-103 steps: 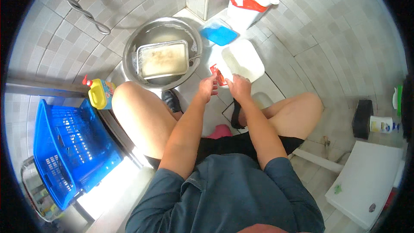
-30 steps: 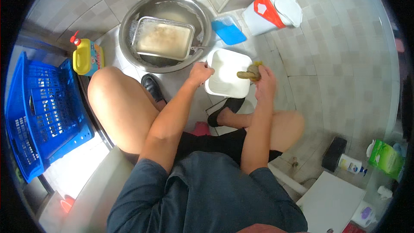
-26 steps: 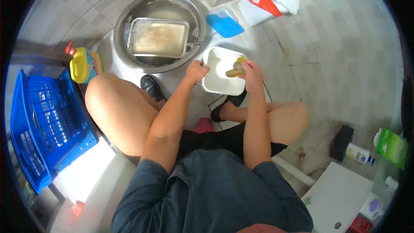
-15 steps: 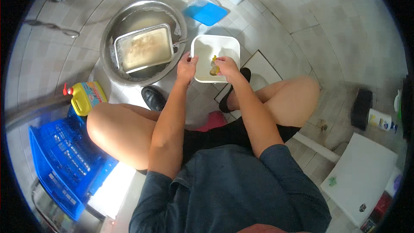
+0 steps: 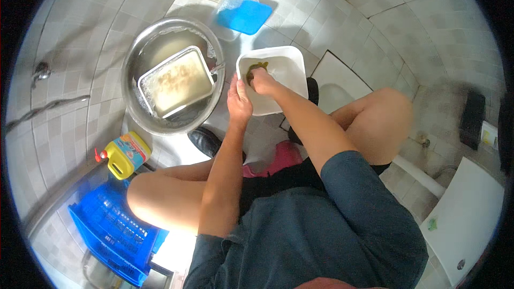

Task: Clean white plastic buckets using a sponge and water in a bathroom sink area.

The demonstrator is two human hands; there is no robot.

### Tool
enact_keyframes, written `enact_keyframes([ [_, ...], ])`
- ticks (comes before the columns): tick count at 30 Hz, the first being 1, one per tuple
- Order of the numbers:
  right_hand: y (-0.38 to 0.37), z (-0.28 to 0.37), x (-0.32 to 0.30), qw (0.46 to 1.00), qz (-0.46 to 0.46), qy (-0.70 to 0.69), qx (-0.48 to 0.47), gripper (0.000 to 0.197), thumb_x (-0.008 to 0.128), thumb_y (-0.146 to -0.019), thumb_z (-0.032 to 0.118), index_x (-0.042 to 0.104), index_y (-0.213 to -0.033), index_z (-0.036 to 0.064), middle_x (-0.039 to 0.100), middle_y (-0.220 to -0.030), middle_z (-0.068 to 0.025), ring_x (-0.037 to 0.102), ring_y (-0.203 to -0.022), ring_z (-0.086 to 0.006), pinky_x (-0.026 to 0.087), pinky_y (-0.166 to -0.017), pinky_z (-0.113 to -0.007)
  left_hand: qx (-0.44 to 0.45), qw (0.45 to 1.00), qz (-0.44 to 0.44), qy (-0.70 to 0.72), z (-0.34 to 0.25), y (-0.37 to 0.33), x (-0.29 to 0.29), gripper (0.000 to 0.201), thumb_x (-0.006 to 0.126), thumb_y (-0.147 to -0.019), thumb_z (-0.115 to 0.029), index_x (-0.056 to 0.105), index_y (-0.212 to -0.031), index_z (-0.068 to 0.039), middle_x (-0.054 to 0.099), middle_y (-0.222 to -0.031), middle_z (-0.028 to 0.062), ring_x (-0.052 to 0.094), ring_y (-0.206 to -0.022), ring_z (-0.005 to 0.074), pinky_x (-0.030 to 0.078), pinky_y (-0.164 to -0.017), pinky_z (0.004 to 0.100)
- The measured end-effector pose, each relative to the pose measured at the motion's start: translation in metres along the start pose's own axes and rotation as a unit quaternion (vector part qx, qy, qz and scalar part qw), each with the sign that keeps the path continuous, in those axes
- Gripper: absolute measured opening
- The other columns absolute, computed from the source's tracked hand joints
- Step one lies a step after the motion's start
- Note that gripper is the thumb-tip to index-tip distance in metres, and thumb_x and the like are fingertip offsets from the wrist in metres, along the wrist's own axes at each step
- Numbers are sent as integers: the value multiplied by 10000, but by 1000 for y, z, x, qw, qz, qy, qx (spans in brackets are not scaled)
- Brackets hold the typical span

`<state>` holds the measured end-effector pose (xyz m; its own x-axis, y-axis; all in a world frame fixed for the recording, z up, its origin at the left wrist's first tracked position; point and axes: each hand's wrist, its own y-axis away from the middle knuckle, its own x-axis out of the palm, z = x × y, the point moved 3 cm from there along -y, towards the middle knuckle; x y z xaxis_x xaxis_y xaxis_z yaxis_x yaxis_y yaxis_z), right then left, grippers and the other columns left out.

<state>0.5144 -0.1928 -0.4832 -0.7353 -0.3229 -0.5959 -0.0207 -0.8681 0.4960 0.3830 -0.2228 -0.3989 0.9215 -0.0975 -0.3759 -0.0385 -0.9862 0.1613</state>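
Note:
A white rectangular plastic tub sits in front of me between my feet, tilted slightly. My left hand grips its left wall, the thumb at the rim and the other fingers partly hidden. Inside the tub, my right hand presses a yellow-green scrubbing sponge against the left inner wall. Only the sponge's edge shows past my fingers. To the left stands a large round metal basin of cloudy, sudsy water, with a rectangular pale-rimmed tray full of murky liquid in it.
Behind the basin, a clear container with a blue lid lies on the tiled floor. A yellow jug with a red cap and a blue plastic crate are at my left. A white panel is at the right.
My right hand has moved left with the sponge, from the tub's middle to its left inner wall. The tub now tilts more. The whole view has shifted.

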Motion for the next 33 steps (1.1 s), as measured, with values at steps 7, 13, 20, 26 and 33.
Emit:
enact_keyframes([
  [7,-31,-17,18,996,52,-25,-62,325,601,-841,172,710,-1061,-41,686,-1139,-269,655,-1077,-425,500,-979,-481,-41,995,19,86,-4,0,15,498,434,-1087,-331,509,-1425,27,581,-1399,210,557,-1292,293,413,-1090,369],
  [13,-4,-17,29,968,244,-35,40,310,566,-865,118,730,-1104,9,723,-1075,-208,685,-978,-308,522,-872,-429,-84,994,17,72,-14,2,2,504,433,-1088,-314,471,-1458,27,606,-1360,201,583,-1244,269,435,-1066,363],
  [20,2,-84,32,827,378,383,-164,310,537,-879,149,759,-1050,18,721,-1109,-201,691,-1015,-353,516,-894,-484,-31,993,54,99,-26,3,38,499,462,-1078,-291,465,-1462,27,606,-1360,215,597,-1229,261,458,-1039,355],
  [26,53,-59,7,891,357,253,119,414,611,-878,219,696,-1265,98,566,-1415,-205,533,-1311,-397,421,-1056,-567,-68,990,47,116,-14,8,22,510,467,-1075,-288,461,-1458,49,574,-1409,222,568,-1283,269,431,-1071,354],
  [33,10,-63,-45,959,-7,169,229,665,632,-848,214,444,-1417,-76,302,-1519,-276,343,-1395,-469,348,-1138,-536,-103,982,106,118,-9,9,30,514,428,-1077,-340,519,-1424,28,628,-1342,180,580,-1250,260,425,-1065,367],
])
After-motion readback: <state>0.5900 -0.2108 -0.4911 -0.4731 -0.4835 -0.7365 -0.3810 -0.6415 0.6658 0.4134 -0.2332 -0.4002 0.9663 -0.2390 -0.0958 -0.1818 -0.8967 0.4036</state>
